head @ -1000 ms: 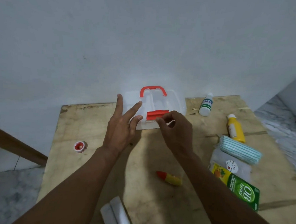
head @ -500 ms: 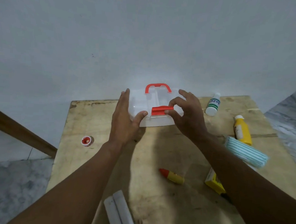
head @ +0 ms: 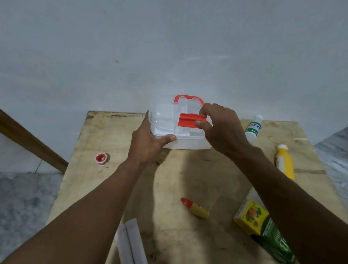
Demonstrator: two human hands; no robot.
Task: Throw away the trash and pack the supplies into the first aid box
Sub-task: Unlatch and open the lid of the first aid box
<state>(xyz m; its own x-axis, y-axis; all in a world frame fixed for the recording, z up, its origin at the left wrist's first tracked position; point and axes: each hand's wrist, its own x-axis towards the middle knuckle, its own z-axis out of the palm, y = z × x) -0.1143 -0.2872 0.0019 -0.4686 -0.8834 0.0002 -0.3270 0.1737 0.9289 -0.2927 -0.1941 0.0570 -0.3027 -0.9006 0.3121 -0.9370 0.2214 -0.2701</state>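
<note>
left hand (head: 146, 144) grips left side of box (head: 185, 141) | right hand (head: 220, 127) pinches red latch (head: 189, 120), lid tilted up | table (head: 116, 132): bottles (head: 285, 162), tube (head: 195, 208), carton (head: 263, 229), tape (head: 101, 158)

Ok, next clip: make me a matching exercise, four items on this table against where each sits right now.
Things: 1 red latch; 2 tape roll; 3 red-capped tube; 4 green-labelled white bottle.
Places: A lying on the table, on the near side of the first aid box; B pinched by the right hand; C just right of the box, at the table's far edge; D alone by the table's left edge.
Pairs: 1-B, 2-D, 3-A, 4-C.
</note>
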